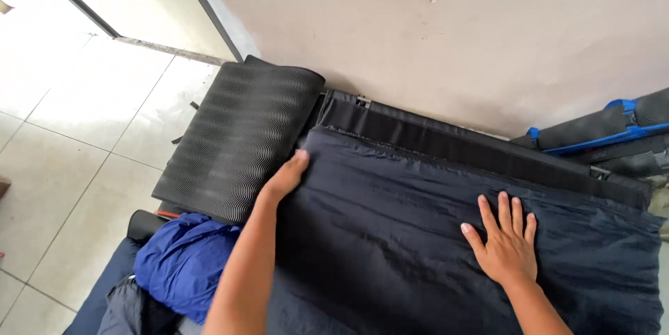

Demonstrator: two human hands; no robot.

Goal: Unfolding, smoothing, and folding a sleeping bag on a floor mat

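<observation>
A dark navy fabric sheet [411,230] lies spread flat in front of me, along a black strap-like band [474,148] near the wall. My left hand [286,178] rests on the sheet's upper left corner, fingers together, pressing its edge. My right hand [503,241] lies flat on the sheet at the right, fingers spread, holding nothing. A black ribbed foam mat [237,140], partly rolled, lies just left of my left hand.
A bright blue bundle of fabric [185,262] sits at the lower left beside a black roll end [145,225]. A dark roll with blue straps [606,126] leans at the right by the beige wall [453,28]. Pale floor tiles [77,140] stretch to the left.
</observation>
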